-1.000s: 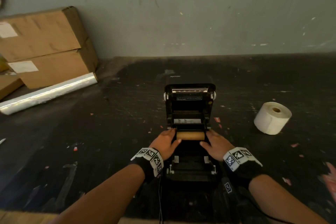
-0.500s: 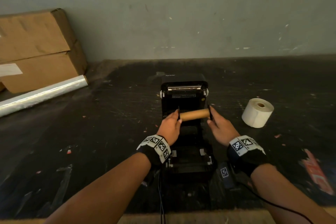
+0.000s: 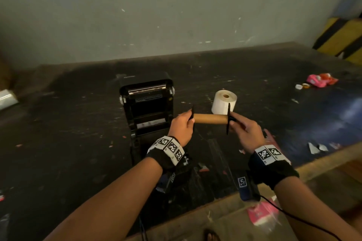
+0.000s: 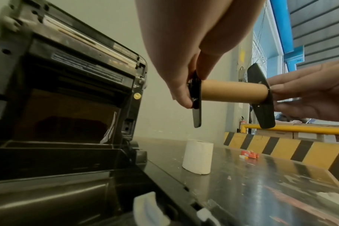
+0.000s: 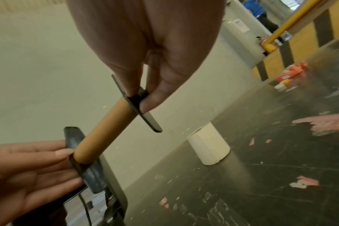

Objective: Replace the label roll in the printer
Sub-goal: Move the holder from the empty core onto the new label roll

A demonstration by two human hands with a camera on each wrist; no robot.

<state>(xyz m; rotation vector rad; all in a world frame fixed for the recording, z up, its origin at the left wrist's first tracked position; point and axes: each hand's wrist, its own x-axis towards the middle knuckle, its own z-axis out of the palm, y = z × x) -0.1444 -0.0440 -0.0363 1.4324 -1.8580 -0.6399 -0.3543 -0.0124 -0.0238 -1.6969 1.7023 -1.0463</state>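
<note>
I hold an empty brown cardboard core (image 3: 210,119) (image 4: 233,92) (image 5: 105,131) on a black spindle with a flat black guide at each end, in the air to the right of the black label printer (image 3: 147,103) (image 4: 68,94), whose lid stands open. My left hand (image 3: 182,126) (image 4: 192,85) pinches the left guide. My right hand (image 3: 244,132) (image 5: 139,91) pinches the spindle end outside the right guide. A full white label roll (image 3: 224,102) (image 4: 197,156) (image 5: 209,146) stands on end on the table behind the core.
The dark table (image 3: 68,133) is scuffed and littered with paper scraps. Small pink and orange items (image 3: 321,80) lie at the far right. A yellow-and-black striped barrier (image 3: 340,39) stands beyond the table. A clear film roll's end (image 3: 7,98) shows at far left. The front edge (image 3: 215,207) is near.
Both hands have lifted the spindle with the empty core out of the printer bay and carried it up and to the right, in front of the white roll.
</note>
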